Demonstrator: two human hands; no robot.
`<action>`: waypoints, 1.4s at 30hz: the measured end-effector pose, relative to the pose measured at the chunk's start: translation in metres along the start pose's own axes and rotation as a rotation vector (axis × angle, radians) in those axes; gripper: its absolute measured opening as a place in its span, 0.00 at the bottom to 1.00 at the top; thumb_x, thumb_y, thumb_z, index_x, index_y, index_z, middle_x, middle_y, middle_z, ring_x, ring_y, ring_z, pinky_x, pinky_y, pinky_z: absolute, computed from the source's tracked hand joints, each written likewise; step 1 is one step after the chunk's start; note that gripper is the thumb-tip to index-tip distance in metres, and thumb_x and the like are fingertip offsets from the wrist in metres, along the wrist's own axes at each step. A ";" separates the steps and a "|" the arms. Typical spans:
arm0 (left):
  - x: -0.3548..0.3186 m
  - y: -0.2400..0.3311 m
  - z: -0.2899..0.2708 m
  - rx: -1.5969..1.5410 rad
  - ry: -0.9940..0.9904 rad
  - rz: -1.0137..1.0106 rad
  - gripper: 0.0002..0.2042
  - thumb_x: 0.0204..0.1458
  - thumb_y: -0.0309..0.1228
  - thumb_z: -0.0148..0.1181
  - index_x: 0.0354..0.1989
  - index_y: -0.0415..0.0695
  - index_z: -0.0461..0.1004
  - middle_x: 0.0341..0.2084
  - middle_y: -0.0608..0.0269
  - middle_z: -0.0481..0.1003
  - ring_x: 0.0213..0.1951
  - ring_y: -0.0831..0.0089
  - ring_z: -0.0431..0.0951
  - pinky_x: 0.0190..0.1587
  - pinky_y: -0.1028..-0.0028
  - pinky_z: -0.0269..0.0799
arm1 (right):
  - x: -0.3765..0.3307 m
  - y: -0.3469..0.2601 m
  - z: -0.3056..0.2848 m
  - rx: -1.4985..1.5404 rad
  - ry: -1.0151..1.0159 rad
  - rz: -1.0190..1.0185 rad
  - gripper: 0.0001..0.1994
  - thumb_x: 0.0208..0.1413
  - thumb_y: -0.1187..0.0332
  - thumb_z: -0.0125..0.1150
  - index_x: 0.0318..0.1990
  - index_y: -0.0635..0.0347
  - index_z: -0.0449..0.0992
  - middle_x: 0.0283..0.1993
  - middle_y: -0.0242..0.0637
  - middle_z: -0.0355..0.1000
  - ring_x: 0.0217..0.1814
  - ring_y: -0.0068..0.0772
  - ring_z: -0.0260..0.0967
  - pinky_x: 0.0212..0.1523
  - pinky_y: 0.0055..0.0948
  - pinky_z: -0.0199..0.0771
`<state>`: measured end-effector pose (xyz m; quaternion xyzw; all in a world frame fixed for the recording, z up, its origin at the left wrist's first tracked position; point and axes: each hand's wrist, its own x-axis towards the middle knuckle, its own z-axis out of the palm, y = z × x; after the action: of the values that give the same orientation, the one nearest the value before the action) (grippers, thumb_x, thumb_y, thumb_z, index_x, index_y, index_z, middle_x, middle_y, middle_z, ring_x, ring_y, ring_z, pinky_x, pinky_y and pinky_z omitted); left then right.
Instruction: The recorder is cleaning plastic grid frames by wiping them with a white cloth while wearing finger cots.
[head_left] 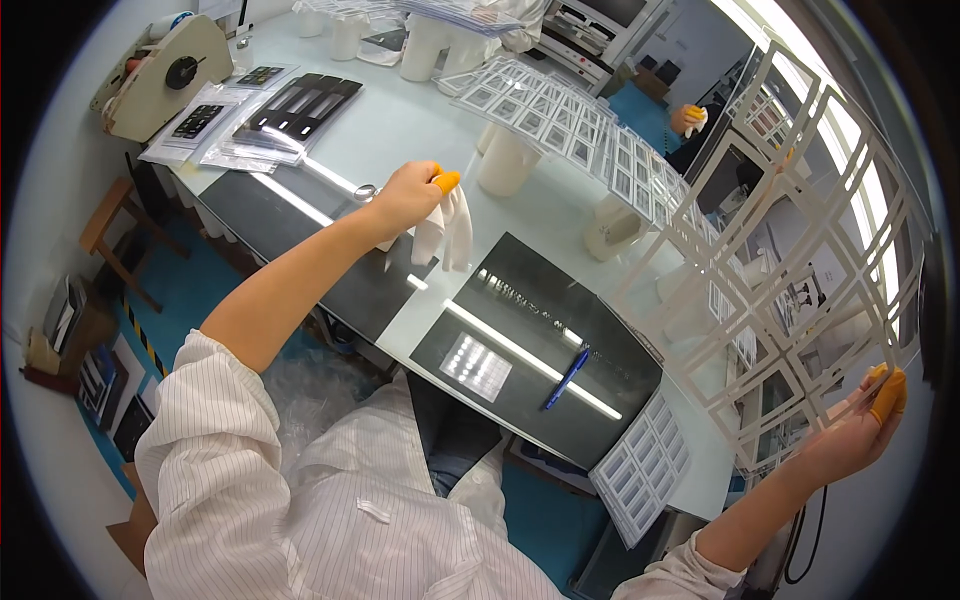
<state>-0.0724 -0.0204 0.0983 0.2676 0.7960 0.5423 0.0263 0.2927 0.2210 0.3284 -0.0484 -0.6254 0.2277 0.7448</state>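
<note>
The left hand (pixel 408 195) is curled closed around a limp white cloth (pixel 455 232), which hangs below the fingers over the table (pixel 408 325). The right hand (pixel 850 432), well out to the right, has its fingers shut on the lower outer border of a pale openwork lattice (pixel 786 352), held raised and tilted at the right of the table. Both hands wear orange finger covers. The lens bends that side and the bars overlap, so I can't say whether it is one sheet or several together.

The lattice looks light and thin, fairly stiff along its bars but apt to flex across its width. Its narrow bars would probably bend or snap under a pinch in the middle; the outer border, close to a corner, seems the sounder hold, with opposite edges better for steadying it. The cloth should be soft and weightless.

Between the hands, a blue pen (pixel 567 379) lies on a dark glossy sheet (pixel 550 335). At the near right, a panel of rectangular cells (pixel 640 470) rests at the table's edge. Farther off, white tubs (pixel 507 170) bear flat sheets of small frames (pixel 545 115). At the far left lie black panels (pixel 305 105), beside a beige machine (pixel 165 80).
</note>
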 end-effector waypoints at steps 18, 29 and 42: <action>-0.066 -0.027 -0.032 -0.586 -0.223 -0.215 0.11 0.55 0.30 0.49 0.38 0.35 0.73 0.32 0.57 0.73 0.35 0.74 0.72 0.39 0.75 0.68 | 0.013 0.015 -0.012 0.022 0.001 0.046 0.12 0.59 0.73 0.49 0.44 0.74 0.68 0.37 0.43 0.67 0.37 0.28 0.65 0.51 0.26 0.66; -0.039 -0.047 -0.047 0.562 0.226 0.229 0.05 0.50 0.28 0.54 0.34 0.41 0.70 0.31 0.53 0.70 0.29 0.58 0.73 0.34 0.65 0.71 | 0.035 0.004 0.000 0.062 0.044 0.134 0.10 0.59 0.71 0.51 0.41 0.74 0.69 0.36 0.40 0.67 0.36 0.27 0.65 0.48 0.25 0.67; -0.047 -0.038 -0.032 0.920 0.066 0.387 0.07 0.42 0.18 0.52 0.32 0.36 0.70 0.30 0.53 0.68 0.36 0.58 0.73 0.38 0.66 0.71 | 0.076 -0.031 -0.013 0.226 0.144 0.189 0.08 0.57 0.70 0.54 0.32 0.67 0.68 0.29 0.34 0.62 0.31 0.24 0.58 0.38 0.20 0.61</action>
<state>-0.0577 -0.0798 0.0665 0.3769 0.8889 0.1380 -0.2209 0.3228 0.2266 0.4057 -0.0391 -0.5336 0.3614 0.7636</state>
